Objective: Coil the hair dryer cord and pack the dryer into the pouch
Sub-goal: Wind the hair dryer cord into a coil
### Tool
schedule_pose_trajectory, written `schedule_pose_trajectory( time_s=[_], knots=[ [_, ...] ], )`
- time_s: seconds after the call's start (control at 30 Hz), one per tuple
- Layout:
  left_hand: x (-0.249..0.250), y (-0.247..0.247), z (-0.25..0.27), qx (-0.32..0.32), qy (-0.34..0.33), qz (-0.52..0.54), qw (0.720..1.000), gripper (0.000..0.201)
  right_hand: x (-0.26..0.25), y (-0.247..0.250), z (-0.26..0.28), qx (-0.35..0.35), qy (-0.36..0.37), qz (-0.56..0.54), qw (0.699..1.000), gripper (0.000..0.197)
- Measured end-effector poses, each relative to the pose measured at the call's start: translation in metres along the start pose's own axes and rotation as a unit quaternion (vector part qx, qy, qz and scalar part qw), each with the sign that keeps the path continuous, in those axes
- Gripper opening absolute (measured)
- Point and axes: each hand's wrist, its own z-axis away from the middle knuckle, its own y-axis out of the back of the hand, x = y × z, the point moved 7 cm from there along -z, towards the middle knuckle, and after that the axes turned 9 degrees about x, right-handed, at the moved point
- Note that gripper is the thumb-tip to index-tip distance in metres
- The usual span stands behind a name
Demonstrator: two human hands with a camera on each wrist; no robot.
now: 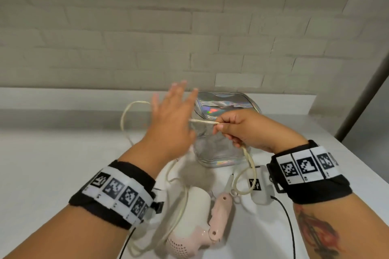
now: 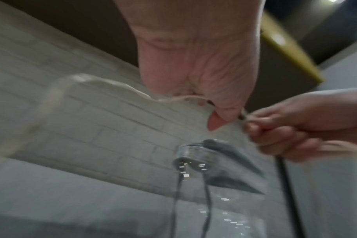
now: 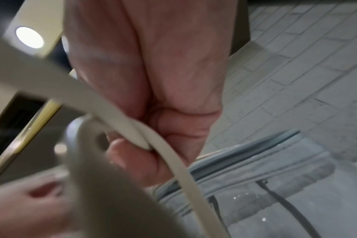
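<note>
Your right hand (image 1: 246,130) pinches the cream cord (image 1: 203,122); your left hand (image 1: 170,120) is spread flat, fingers straight.

No brand or lettering reads anywhere; only black-and-white square markers on your wristbands (image 1: 117,191). The pale pink dryer (image 1: 195,223) lies on the white bench (image 1: 52,153), near you, handle folded. The shiny iridescent pouch (image 1: 227,107) stands just beyond your hands, cord looping left.

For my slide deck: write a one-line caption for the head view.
Right hand pinches the cream cord above the holographic pouch, left hand spread open, pink hair dryer lying on the counter.
</note>
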Motion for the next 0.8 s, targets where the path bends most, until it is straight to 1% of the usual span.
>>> schedule_pose_trajectory(
  time_s=[0.03,0.07,0.1,0.13,0.17,0.2,0.23,0.27,0.3,0.37,0.43,0.53,0.57,0.63,0.67,0.7,0.73,0.77,0.8],
  knots=[
    [0.025,0.003,-0.001,0.010,-0.072,0.017,0.997,0.070,-0.002,-0.004,-0.002,0.001,0.001,0.006,1.000,0.020],
    [0.042,0.004,-0.002,-0.003,-0.118,0.033,0.992,0.050,-0.003,-0.006,-0.003,0.003,-0.002,0.005,1.000,0.019],
    [0.048,0.005,-0.003,-0.034,-0.127,0.052,0.990,0.030,-0.003,-0.006,-0.003,0.004,-0.005,-0.001,1.000,0.019],
    [0.045,0.003,-0.005,-0.081,-0.106,0.080,0.988,0.017,-0.003,-0.005,-0.002,0.001,-0.008,-0.012,1.000,0.019],
    [0.038,-0.001,-0.006,-0.131,-0.076,0.112,0.982,0.015,-0.002,-0.004,0.000,-0.008,-0.010,-0.031,0.999,0.019],
    [0.031,-0.003,-0.007,-0.168,-0.040,0.163,0.972,0.018,-0.001,-0.003,0.004,-0.021,-0.011,-0.053,0.998,0.018],
    [0.024,-0.002,-0.008,-0.172,-0.005,0.223,0.960,0.019,0.000,-0.002,0.007,-0.035,-0.010,-0.075,0.997,0.017],
    [0.017,0.001,-0.011,-0.145,0.029,0.279,0.949,0.018,0.000,-0.001,0.011,-0.049,-0.009,-0.096,0.994,0.017],
    [0.007,0.005,-0.015,-0.103,0.062,0.316,0.941,0.019,0.000,-0.001,0.014,-0.062,-0.006,-0.113,0.992,0.017],
    [-0.015,0.014,-0.019,-0.015,0.138,0.364,0.921,0.023,-0.001,-0.003,0.019,-0.085,0.002,-0.132,0.988,0.020],
    [-0.042,0.019,-0.021,0.059,0.221,0.389,0.892,0.027,0.002,-0.003,0.020,-0.070,0.005,-0.149,0.986,0.025],
    [-0.084,0.018,-0.017,0.115,0.327,0.430,0.834,0.029,0.015,0.008,0.016,0.000,-0.014,-0.205,0.979,0.028],
    [-0.099,0.017,-0.013,0.135,0.361,0.440,0.811,0.029,0.019,0.012,0.016,0.023,-0.016,-0.205,0.978,0.029],
    [-0.131,0.014,0.000,0.188,0.440,0.459,0.749,0.028,0.026,0.022,0.019,0.068,-0.013,-0.172,0.983,0.027],
    [-0.145,0.011,0.007,0.199,0.476,0.465,0.720,0.027,0.028,0.027,0.020,0.090,-0.011,-0.162,0.983,0.021],
    [-0.154,0.007,0.011,0.187,0.498,0.467,0.706,0.026,0.029,0.032,0.021,0.109,-0.007,-0.165,0.980,0.018],
    [-0.156,0.000,0.013,0.152,0.506,0.465,0.711,0.025,0.030,0.037,0.021,0.127,-0.003,-0.177,0.976,0.021],
    [-0.152,-0.006,0.014,0.097,0.501,0.443,0.737,0.024,0.030,0.041,0.021,0.142,-0.003,-0.203,0.969,0.024],
    [-0.143,-0.014,0.015,0.028,0.483,0.395,0.781,0.022,0.029,0.045,0.019,0.152,-0.006,-0.238,0.959,0.024]
  ],
)
